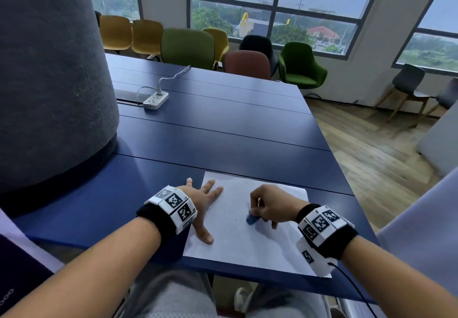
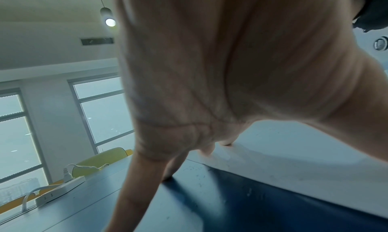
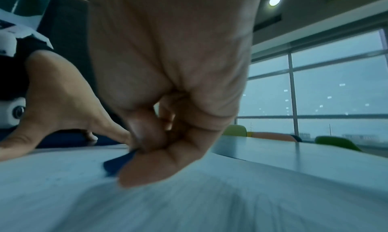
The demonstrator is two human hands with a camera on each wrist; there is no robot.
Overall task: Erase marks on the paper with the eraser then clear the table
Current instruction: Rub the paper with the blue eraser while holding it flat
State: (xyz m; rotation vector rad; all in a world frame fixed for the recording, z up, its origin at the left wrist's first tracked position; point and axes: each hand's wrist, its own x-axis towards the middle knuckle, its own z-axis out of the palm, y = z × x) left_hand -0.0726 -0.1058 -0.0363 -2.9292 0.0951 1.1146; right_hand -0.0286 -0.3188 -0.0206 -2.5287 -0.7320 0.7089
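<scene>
**Eraser pressed to a held-down sheet**

A white sheet of paper lies at the near edge of a dark blue table, its near right corner just over the table's edge. The left hand rests flat with fingers spread and straight — the thumb and two fingers on the paper's left margin, the remaining fingers on the bare table beside it. The right hand is curled, its thumb and fingertips pinching a small blue eraser whose lower end touches the paper near the sheet's middle. In the right wrist view the eraser shows as a dark blue wedge below the thumb, against the sheet. Faint specks dot the paper just left of the eraser; whether they are marks or crumbs cannot be told. Both wrists wear black bands carrying white blocks with black square patterns.

Farther off, left of centre, a white power strip lies on the table with one plug and cable in it — beyond it stand chairs in yellow, green and red before large windows.
</scene>
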